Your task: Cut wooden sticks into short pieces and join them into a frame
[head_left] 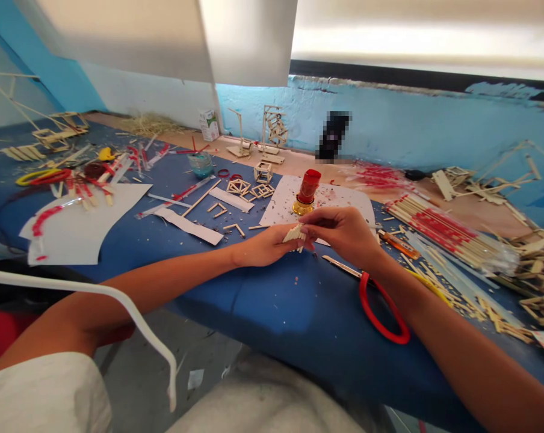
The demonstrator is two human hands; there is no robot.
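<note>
Small wooden-stick piece (293,233): held low over the blue table (276,307), just in front of a red cylinder (309,185) on a gold base (303,205); its pale slats lie side by side.
White sheet (118,210): on the person's left, with red-tipped packets partly over it.
Paper strip (188,226): lying on the blue surface, between the sheet and the hands.
Small stick frames (238,187): beyond the strip, among loose sticks and scraps.
Left hand (258,246): thumb and fingers closed around the piece, supporting it.
Right hand (346,234): thumb and forefinger meet at the piece's near edge; whether they grip it or something thinner cannot be told.
Step in hand: seemingly fine fingertip work on the slats.
Next move calls for: in judgement, a steady left hold and light right fingertips, since the slats look thin.
Red-handled tool (364,297): beneath the right forearm, perhaps scissors, its metal end pointing towards the hands.
Orange-handled tool (401,245): just beyond that forearm.
Red-and-pale stick bundle (448,231): in clear wrapping, farther right.
</note>
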